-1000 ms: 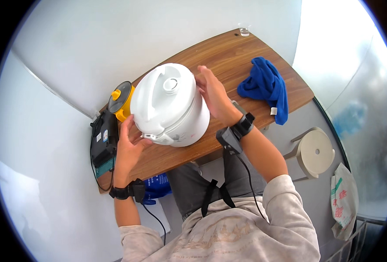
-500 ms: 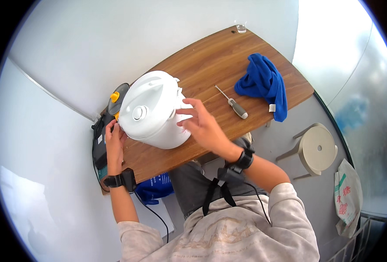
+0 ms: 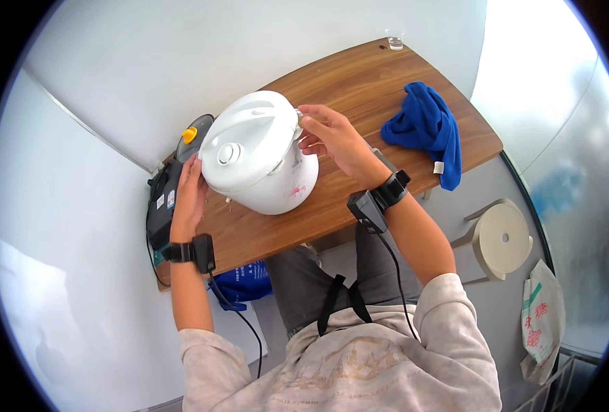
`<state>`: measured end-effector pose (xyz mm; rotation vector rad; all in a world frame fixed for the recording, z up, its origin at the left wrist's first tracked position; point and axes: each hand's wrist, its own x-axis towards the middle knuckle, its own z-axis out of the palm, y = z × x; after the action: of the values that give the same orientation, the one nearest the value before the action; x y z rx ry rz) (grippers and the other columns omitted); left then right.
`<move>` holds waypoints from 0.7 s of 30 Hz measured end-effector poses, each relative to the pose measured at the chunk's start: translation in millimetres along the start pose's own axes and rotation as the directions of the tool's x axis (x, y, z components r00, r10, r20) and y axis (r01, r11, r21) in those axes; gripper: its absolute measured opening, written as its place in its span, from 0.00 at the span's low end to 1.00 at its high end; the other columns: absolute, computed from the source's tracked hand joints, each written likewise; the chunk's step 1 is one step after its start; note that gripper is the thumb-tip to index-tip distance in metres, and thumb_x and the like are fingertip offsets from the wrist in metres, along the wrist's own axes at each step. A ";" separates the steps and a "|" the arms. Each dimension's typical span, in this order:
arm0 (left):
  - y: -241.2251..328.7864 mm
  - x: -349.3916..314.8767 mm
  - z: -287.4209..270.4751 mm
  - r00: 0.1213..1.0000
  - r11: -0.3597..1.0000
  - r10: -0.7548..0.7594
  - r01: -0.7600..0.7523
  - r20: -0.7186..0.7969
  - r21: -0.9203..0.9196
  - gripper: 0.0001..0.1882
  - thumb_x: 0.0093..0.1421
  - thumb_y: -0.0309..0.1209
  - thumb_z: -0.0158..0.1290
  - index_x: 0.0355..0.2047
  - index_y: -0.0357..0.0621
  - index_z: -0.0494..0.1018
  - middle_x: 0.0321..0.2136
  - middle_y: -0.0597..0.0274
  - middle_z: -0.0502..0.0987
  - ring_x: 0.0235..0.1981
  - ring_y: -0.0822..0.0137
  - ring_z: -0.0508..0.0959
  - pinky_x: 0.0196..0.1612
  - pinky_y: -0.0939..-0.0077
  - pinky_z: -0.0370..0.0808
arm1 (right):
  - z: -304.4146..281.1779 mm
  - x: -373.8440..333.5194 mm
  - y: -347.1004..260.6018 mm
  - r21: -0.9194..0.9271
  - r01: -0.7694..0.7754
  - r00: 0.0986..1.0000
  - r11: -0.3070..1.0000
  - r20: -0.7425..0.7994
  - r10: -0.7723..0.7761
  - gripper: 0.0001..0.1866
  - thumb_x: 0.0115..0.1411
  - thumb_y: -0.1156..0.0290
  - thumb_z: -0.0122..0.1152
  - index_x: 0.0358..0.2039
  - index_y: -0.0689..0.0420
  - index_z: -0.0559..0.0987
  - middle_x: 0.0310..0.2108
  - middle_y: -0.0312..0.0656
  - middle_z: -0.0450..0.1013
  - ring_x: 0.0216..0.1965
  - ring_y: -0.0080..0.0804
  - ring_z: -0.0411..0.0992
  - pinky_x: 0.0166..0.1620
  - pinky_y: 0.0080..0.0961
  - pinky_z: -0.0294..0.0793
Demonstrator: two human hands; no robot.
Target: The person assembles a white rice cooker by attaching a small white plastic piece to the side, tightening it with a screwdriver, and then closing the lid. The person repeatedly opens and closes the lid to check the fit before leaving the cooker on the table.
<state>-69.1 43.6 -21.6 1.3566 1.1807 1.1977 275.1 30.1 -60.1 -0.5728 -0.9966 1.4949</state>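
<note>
A white rice cooker (image 3: 249,141) with a domed lid and a pink flower print stands on the wooden table, turned at an angle. My left hand (image 3: 192,191) presses its fingers against the left side of the cooker, near the lid's rim. On the opposite side, my right hand (image 3: 328,137) has its thumb and index finger at a small fitting on the rim, the other fingers curled below. What exactly those fingertips grip is partly hidden. A screwdriver's grey handle (image 3: 385,159) shows just beyond my right wrist; its shaft is covered by my hand.
A blue cloth (image 3: 424,134) lies at the table's right. Left of the cooker are a black appliance (image 3: 164,209) and a round dark lid with a yellow knob (image 3: 190,135). A small glass (image 3: 395,43) stands at the far corner. A beige stool (image 3: 502,237) is to the right.
The rice cooker has shifted away from me and to the right and turned, bringing its flower print into view. My right hand has moved farther up along the rim.
</note>
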 end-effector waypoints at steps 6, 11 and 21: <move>-1.1 31.2 13.3 0.999 1.000 0.008 -0.008 0.039 0.007 0.29 0.73 0.46 0.48 0.67 0.41 0.61 0.59 0.59 0.70 0.60 0.69 0.68 0.61 0.72 0.65 | 5.6 -16.2 -3.7 -0.004 0.023 0.997 1.000 -0.078 -0.023 0.22 0.67 0.74 0.59 0.57 0.66 0.66 0.37 0.47 0.77 0.35 0.30 0.78 0.40 0.26 0.82; -9.8 59.3 23.9 0.992 0.979 0.079 -0.060 -0.095 0.196 0.22 0.72 0.49 0.49 0.57 0.48 0.70 0.47 0.68 0.75 0.47 0.76 0.73 0.47 0.82 0.69 | 20.6 -35.5 -2.6 -0.015 0.040 0.990 0.999 -0.134 -0.042 0.24 0.66 0.74 0.59 0.57 0.66 0.61 0.37 0.50 0.77 0.34 0.30 0.78 0.37 0.26 0.81; -6.6 18.7 45.2 0.996 0.996 0.090 -0.089 0.028 -0.024 0.24 0.72 0.53 0.45 0.56 0.48 0.70 0.51 0.68 0.72 0.54 0.73 0.69 0.59 0.69 0.66 | 42.7 -71.0 3.9 -0.072 0.063 0.977 0.995 -0.199 -0.076 0.24 0.66 0.75 0.56 0.58 0.65 0.58 0.46 0.56 0.75 0.42 0.36 0.79 0.42 0.30 0.82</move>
<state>-23.5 60.5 -30.0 1.4180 1.0932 1.2470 251.5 -49.2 -54.7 -0.7144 -0.9004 1.3184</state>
